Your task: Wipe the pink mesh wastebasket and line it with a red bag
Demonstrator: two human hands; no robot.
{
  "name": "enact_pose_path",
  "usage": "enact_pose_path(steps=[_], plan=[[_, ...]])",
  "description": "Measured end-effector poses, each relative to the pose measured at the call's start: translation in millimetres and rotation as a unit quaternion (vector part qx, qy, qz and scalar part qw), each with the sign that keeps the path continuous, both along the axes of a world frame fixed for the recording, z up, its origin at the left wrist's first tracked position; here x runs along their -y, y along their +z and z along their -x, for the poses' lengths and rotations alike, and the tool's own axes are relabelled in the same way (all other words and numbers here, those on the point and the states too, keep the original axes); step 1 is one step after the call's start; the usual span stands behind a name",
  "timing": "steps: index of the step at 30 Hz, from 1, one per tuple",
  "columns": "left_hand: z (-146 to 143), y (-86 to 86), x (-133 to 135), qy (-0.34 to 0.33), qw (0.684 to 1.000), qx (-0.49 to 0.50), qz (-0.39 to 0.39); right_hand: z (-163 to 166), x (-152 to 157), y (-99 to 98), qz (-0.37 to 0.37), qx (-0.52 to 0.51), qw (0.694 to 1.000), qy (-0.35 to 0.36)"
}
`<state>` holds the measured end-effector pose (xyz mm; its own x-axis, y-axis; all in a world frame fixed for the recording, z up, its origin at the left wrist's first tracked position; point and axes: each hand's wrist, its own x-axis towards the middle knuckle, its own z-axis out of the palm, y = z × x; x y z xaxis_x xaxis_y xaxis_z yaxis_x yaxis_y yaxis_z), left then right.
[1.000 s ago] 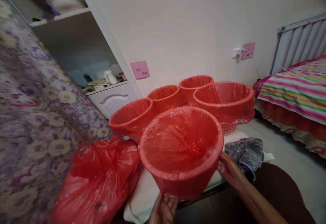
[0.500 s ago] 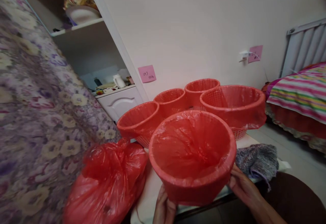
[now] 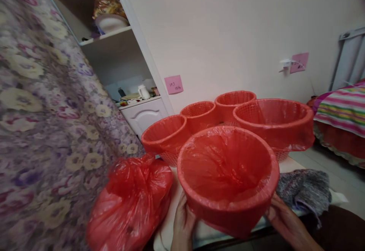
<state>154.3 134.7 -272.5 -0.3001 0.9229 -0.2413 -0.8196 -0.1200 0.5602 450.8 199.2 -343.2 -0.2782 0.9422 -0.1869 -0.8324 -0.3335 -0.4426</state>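
Note:
A round red plastic basket lined with a thin red plastic bag is at the near edge of the table, tilted so that its mouth faces me. The bag is folded over the rim, and its inside is creased toward the bottom. My left hand grips the lower left side of the basket. Opposite it, my right hand holds the lower right side, its fingertips partly hidden by the basket. Right by my left hand lies a crumpled heap of red plastic bags.
Behind stand several more red baskets, among them a lined one at left and a larger lined one at right. A grey knitted cloth lies on the table. A floral curtain hangs at left; a bed stands at right.
The view has turned slightly left, so everything sits farther right. My left hand has come higher up the basket's side. Both hands still hold the basket.

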Motion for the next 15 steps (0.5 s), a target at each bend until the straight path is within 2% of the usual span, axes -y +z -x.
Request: enact_pose_path(steps=[3,8,11,15], plan=[[0,-12.0,4,0.019,1.0,-0.015,-0.012,1,-2,-3.1,0.002,0.001,1.0,-0.004],[-11,-33.2,10,0.006,0.998,-0.054,0.01,3,-4,-11.0,-0.002,0.015,1.0,-0.011],[-12,-29.0,6,0.002,0.994,-0.104,0.017,2,-4,-16.3,0.002,0.002,1.0,-0.013],[-7,-8.1,8,0.018,0.978,-0.209,0.005,2,-3,-19.1,0.001,-0.009,1.0,-0.01]])
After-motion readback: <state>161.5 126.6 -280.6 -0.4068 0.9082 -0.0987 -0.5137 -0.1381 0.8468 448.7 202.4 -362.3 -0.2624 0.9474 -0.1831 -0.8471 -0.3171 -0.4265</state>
